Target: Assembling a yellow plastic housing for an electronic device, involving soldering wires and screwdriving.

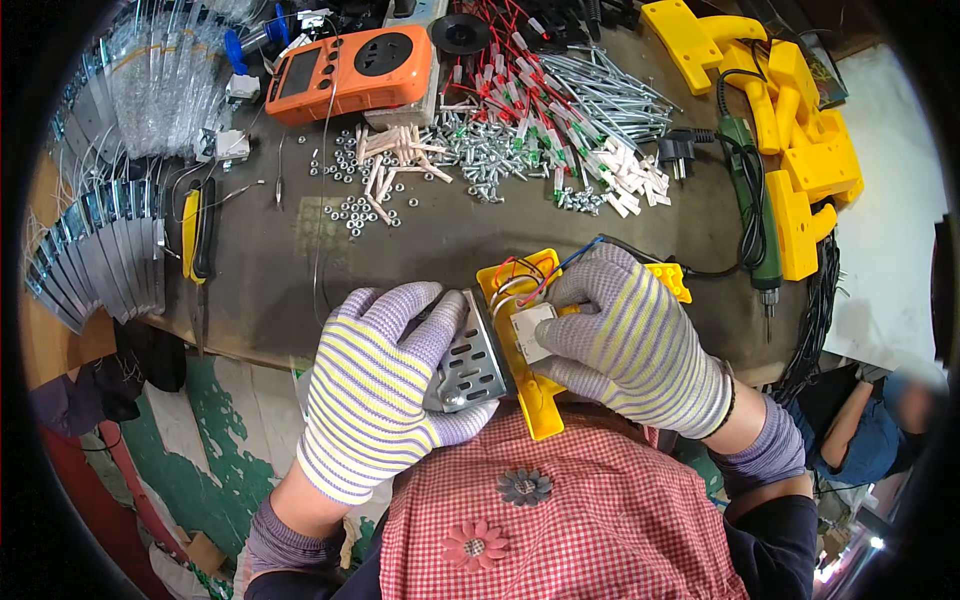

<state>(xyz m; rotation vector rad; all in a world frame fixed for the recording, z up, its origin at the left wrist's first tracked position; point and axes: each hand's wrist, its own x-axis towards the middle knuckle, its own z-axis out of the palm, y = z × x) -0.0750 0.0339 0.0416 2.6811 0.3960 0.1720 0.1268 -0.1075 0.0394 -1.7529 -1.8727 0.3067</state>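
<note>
My left hand, in a striped knit glove, is closed around a slotted sheet-metal cover at the table's front edge. Against the cover's right side lies an open yellow plastic housing. Red, white and blue wires run inside its upper part. A white rectangular block sits in the middle of the housing. Bent over it, my gloved right hand has its fingertips closed at the block's right edge. That hand hides part of the housing, and a black cord leads off behind it.
Loose nuts, screws, long bolts and red leads cover the back middle. An orange meter stands behind. Cutters lie left; a green electric screwdriver and yellow housings lie right. Another person is far right.
</note>
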